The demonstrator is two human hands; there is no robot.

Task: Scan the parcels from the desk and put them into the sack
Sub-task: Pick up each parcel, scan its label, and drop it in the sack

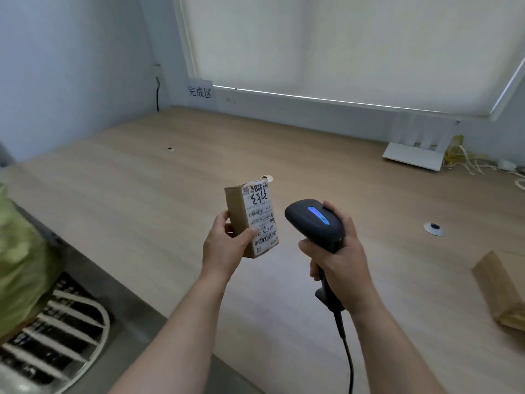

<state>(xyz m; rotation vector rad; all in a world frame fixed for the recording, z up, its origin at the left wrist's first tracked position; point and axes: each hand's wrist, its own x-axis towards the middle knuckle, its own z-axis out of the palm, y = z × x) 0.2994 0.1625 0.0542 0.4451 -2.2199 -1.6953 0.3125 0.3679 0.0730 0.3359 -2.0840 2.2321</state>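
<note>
1 parcel [251, 218] mid-scan: left hand [227, 245] grips it above the table [142, 180], label up; right hand [335, 251] clenches scanner [315, 220], light on. Green sack [20, 265] at left. 1 more parcel [500, 288] waits at right

Green sack [20, 251] and second parcel [502, 291] (both edge-cropped), label print illegible.
</note>
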